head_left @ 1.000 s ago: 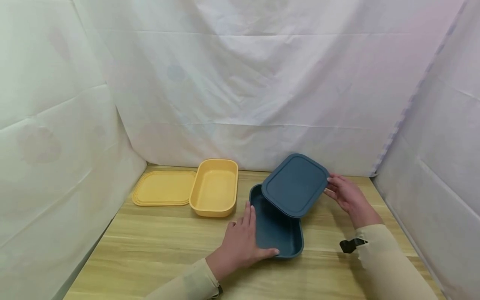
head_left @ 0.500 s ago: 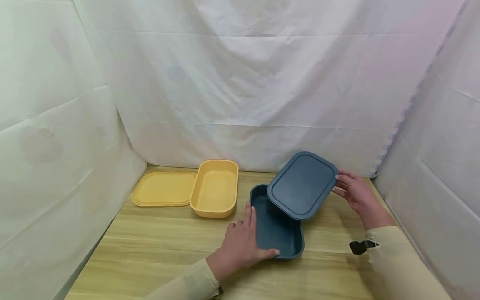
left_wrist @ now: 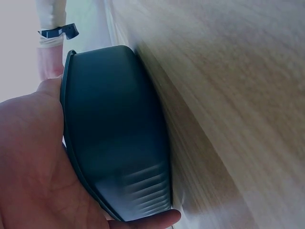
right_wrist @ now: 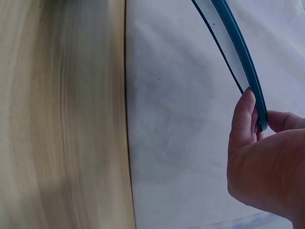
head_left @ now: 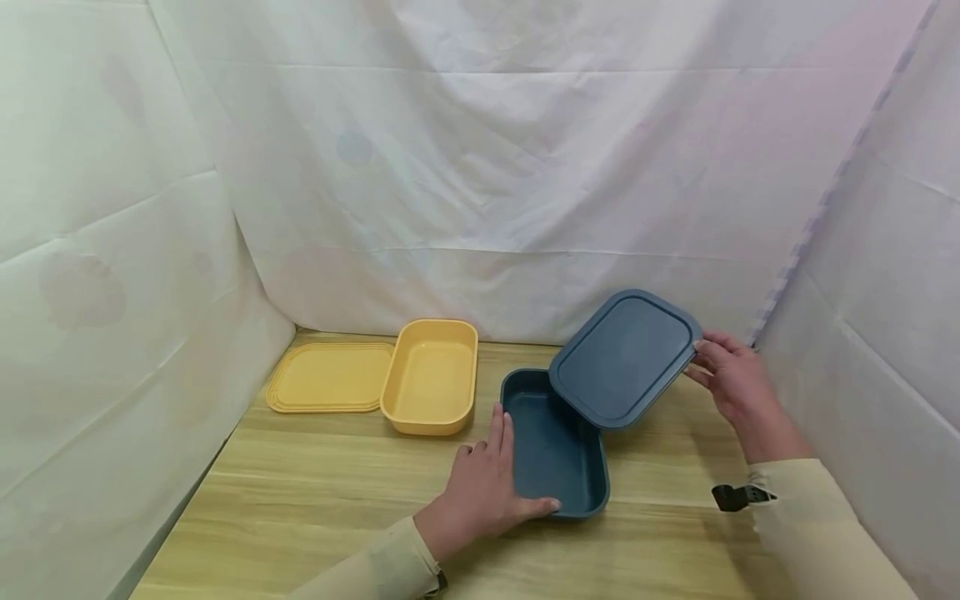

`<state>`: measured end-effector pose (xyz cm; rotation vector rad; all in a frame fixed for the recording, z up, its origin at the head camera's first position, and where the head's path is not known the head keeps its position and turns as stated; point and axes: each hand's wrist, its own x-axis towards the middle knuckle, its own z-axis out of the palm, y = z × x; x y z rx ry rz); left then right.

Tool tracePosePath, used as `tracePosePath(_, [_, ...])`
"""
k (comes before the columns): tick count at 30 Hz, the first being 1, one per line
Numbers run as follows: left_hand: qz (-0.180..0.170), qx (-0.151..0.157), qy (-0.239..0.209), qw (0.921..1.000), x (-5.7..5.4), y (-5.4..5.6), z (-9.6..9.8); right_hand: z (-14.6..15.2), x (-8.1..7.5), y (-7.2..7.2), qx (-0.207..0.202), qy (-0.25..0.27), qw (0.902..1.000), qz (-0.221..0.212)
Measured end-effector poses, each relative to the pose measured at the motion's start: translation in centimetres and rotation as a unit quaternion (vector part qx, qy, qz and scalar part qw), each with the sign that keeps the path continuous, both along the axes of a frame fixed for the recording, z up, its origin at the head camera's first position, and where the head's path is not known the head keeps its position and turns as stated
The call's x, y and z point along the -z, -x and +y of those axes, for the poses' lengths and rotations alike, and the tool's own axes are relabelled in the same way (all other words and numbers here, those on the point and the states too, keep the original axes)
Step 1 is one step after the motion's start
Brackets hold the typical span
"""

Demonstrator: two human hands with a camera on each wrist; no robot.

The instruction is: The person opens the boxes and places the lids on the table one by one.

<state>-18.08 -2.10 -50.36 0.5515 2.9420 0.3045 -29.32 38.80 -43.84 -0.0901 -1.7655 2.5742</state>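
Observation:
In the head view, a dark blue lunch box (head_left: 551,467) sits on the table with its inside showing. My left hand (head_left: 480,500) rests at its near left corner, straight fingers along the left side and thumb at the near rim. In the left wrist view the palm lies against the rim of the box (left_wrist: 114,124). My right hand (head_left: 738,383) pinches the right corner of the matching blue lid (head_left: 628,358). The lid is tilted and raised, overlapping the box's far right part in the head view. Fingers and thumb lie on opposite faces of the lid's edge (right_wrist: 245,57).
A yellow lunch box (head_left: 431,379) stands left of the blue one, with a yellow lid (head_left: 327,379) lying beside it. White cloth (head_left: 480,167) hangs along the back and both sides of the wooden table (head_left: 300,500).
My right hand has moved right and upward with the blue lid, uncovering more of the box. The left hand and the blue box have stayed in place.

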Motion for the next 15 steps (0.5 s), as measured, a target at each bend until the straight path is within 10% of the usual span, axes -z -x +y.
tracePosePath(15, [0.003,0.0,-0.001,1.0,-0.4,-0.1,0.0,-0.2,-1.5,-1.0,0.036,-0.012,0.9993,-0.003])
